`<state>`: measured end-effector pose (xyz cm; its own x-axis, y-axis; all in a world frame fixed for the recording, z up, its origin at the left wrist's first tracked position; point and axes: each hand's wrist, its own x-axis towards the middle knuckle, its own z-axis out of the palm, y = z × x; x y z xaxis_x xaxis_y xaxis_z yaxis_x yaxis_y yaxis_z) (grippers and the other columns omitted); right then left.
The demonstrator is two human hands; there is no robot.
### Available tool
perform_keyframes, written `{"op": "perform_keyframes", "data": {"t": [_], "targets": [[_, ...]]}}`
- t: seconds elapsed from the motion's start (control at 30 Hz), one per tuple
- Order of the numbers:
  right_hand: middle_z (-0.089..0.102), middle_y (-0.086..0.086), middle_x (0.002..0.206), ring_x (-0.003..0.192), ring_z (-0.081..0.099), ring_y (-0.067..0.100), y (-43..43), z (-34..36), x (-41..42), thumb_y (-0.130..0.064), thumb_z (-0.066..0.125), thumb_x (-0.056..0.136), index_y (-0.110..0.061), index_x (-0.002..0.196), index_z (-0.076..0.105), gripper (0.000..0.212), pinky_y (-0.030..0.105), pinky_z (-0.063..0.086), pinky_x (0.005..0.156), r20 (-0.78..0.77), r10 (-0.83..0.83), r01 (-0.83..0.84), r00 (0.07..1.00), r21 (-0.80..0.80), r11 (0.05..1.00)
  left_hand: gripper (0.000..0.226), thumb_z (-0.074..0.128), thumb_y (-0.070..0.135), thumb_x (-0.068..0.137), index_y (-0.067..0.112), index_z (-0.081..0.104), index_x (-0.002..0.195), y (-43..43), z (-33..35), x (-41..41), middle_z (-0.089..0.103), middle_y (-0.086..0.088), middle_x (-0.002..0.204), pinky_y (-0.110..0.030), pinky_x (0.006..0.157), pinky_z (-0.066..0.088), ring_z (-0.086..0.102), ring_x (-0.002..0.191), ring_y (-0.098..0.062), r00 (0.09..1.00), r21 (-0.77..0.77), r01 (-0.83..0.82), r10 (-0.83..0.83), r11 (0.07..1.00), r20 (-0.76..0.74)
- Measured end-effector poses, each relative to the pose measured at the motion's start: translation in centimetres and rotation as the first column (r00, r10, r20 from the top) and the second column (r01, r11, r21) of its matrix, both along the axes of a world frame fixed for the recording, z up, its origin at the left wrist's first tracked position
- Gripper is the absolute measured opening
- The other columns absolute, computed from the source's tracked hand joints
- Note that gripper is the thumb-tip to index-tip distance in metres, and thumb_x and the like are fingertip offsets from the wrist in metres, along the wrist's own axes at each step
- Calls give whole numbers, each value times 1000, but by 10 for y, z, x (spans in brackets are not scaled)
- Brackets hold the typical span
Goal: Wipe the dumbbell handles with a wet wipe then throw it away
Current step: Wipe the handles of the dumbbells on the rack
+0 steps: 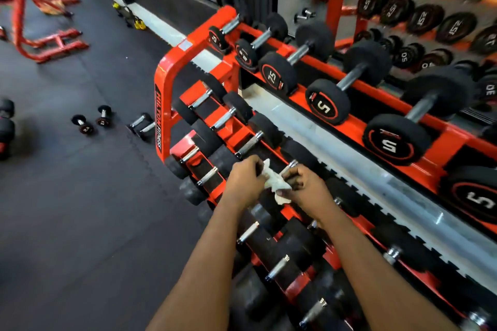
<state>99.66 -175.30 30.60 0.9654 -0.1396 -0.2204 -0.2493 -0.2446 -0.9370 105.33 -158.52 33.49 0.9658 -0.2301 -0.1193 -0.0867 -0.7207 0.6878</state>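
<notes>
Black rubber floor (pixel 80 223); red rack (pixel 164 75) of dumbbells (pixel 278 72); mirror (pixel 304 0) behind.

A single wide-angle view sits at the person's head and looks forward and down along both forearms. The left hand (pixel 246 183) and right hand (pixel 306 188) meet near the middle of the frame, close to the lens, above the lower tier of the rack (pixel 162 72). The rack runs from lower right to upper middle; floor (pixel 80 209) fills the left.
</notes>
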Motion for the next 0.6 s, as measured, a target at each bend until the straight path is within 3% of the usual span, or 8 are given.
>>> {"op": "perform_keyframes", "data": {"t": [0.17,0.3,0.43,0.6], "targets": [[72,6,77,72,65,15,18,33,4,-12,82,76,-21,85,74,15,33,53,74,49,7,-4,999,-63,998,18,55,2,92,14,60,103,43,41,9,64,2,80,-9,54,40,57,64,-4,1000,-66,-1,3,998,21],[73,2,81,77,67,21,45,62,18,-13,72,85,-30,92,76,18,31,52,75,22,98,-95,995,-117,989,25,44,3,97,9,68,91,74,65,21,69,-11,80,-22,43,49,62,45,-16,995,-32,35,-38,999,-96],[73,0,81,79,70,20,72,80,37,-18,64,83,-30,84,76,16,42,57,79,-52,104,-111,993,-169,979,16,53,14,103,4,66,100,110,86,41,69,-16,86,-30,49,57,69,55,-25,967,-100,111,-131,989,-218],[64,7,70,68,55,14,92,97,54,-17,66,87,-20,74,72,15,30,42,68,-67,28,-39,997,-176,984,16,58,14,102,5,68,92,154,109,76,51,-8,68,-22,49,52,55,46,-9,935,-33,276,-276,961,-222]]}}
